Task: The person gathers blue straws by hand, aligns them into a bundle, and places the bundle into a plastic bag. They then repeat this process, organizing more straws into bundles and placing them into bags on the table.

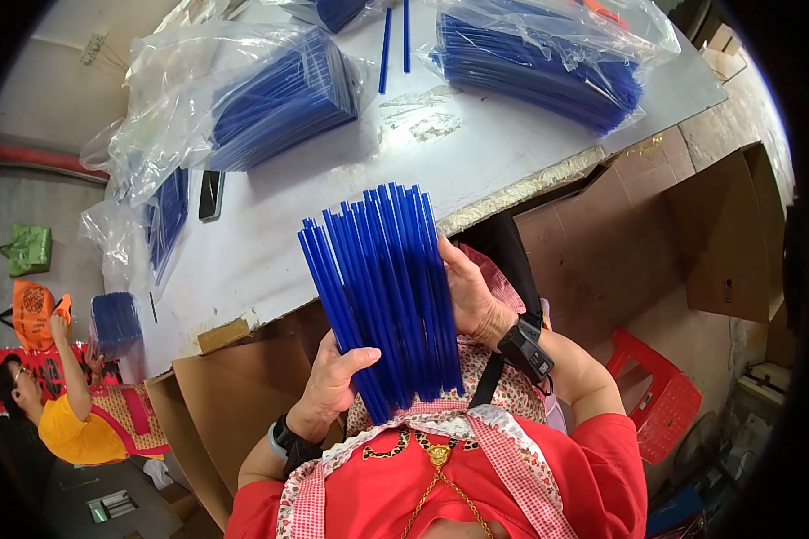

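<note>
A thick bundle of blue plastic tubes (382, 296) is held upright in front of my body, its upper ends uneven. My left hand (337, 373) grips the lower left side of the bundle, with the thumb lying across the front. Higher up on the right side, my right hand (467, 287) is pressed against the tubes; most of its fingers are hidden behind them. Beyond the bundle, the white table (279, 229) carries clear plastic bags of similar tubes, one at the left (283, 103) and another at the right (539, 67).
Two loose tubes (406, 36) and a phone (210, 195) lie on the table. Cardboard boxes stand open at the left (243, 386) and right (728, 234). A red plastic stool (661, 400) is by my right arm. A co-worker in yellow (67, 427) is at the far left.
</note>
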A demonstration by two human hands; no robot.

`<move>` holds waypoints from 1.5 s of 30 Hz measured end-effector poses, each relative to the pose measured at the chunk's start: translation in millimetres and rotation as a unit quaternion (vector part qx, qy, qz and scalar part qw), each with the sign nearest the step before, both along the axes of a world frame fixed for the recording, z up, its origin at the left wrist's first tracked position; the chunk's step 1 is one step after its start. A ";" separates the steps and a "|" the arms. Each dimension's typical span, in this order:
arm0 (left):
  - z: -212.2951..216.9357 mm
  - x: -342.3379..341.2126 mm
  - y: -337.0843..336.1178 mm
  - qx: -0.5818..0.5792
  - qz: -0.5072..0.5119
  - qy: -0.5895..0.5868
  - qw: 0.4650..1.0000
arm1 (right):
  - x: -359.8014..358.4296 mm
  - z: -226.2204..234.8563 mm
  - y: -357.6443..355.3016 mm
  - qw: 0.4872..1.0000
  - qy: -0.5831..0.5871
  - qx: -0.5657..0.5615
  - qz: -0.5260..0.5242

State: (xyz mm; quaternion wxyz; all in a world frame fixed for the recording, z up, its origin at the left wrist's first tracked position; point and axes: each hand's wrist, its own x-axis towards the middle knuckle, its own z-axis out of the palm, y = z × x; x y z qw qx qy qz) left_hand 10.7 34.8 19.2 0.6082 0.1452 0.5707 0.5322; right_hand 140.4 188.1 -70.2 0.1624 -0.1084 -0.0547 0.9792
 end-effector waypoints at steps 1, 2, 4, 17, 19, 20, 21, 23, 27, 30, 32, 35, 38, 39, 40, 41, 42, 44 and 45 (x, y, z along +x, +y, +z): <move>1.4 0.8 1.0 0.002 0.000 -0.003 1.000 | 0.5 0.2 0.4 1.000 0.000 0.000 0.000; 2.5 1.4 2.0 0.005 0.000 -0.006 1.000 | 1.1 1.0 0.8 1.000 0.001 -0.008 0.002; 2.8 1.7 3.2 0.007 0.000 -0.010 1.000 | 2.4 2.2 1.6 1.000 0.003 -0.025 0.006; -7.1 19.6 21.4 0.020 0.019 0.100 0.995 | -8.4 50.7 -22.4 0.907 -0.108 0.401 -0.066; -8.0 17.5 22.5 0.018 0.017 0.055 0.998 | -7.7 50.3 -19.7 0.948 -0.083 0.304 -0.038; -7.4 16.2 22.0 0.018 0.017 0.054 0.998 | -7.2 49.9 -18.2 0.964 -0.070 0.255 -0.024; -6.5 14.5 21.4 0.019 0.007 0.045 0.999 | -5.7 48.1 -16.1 0.964 -0.070 0.254 -0.024; -4.8 10.7 20.3 0.021 -0.013 0.025 0.999 | -0.7 40.0 -10.6 0.989 -0.038 0.141 0.022; -6.7 4.1 20.2 0.022 -0.030 -0.018 0.999 | -1.8 20.1 -5.7 0.998 0.035 0.040 0.043; -4.4 3.1 20.7 0.014 -0.022 -0.037 0.999 | -4.0 9.9 -6.5 0.998 0.044 0.021 0.036; -4.1 1.9 20.4 0.010 -0.018 -0.046 0.999 | -5.3 9.7 -7.0 0.999 0.007 0.028 0.024; -6.2 -0.4 18.4 0.023 -0.013 -0.027 0.999 | -6.3 14.1 -8.2 1.000 0.011 0.024 0.010; -9.0 -0.1 16.3 0.025 -0.001 -0.032 0.999 | -5.3 17.8 -10.5 1.000 0.012 0.017 0.008; -9.4 0.0 15.7 0.026 0.005 -0.034 0.999 | -4.9 18.3 -11.8 1.000 0.010 0.010 0.013; -9.2 0.1 15.4 0.026 0.005 -0.034 0.999 | -4.7 18.6 -12.7 1.000 0.009 0.004 0.018; -8.6 0.2 15.8 0.019 0.006 -0.026 0.999 | -4.7 19.0 -12.5 1.000 0.009 0.004 0.018; -8.0 0.3 16.1 0.013 0.006 -0.017 1.000 | -5.0 19.3 -11.9 0.999 0.008 0.047 0.018; -8.5 0.0 15.2 0.006 0.007 -0.009 1.000 | -5.7 19.8 -10.8 0.991 0.007 0.132 0.019; -10.1 -1.0 13.7 0.005 0.010 -0.014 1.000 | -6.1 20.1 -10.9 0.991 0.007 0.132 0.019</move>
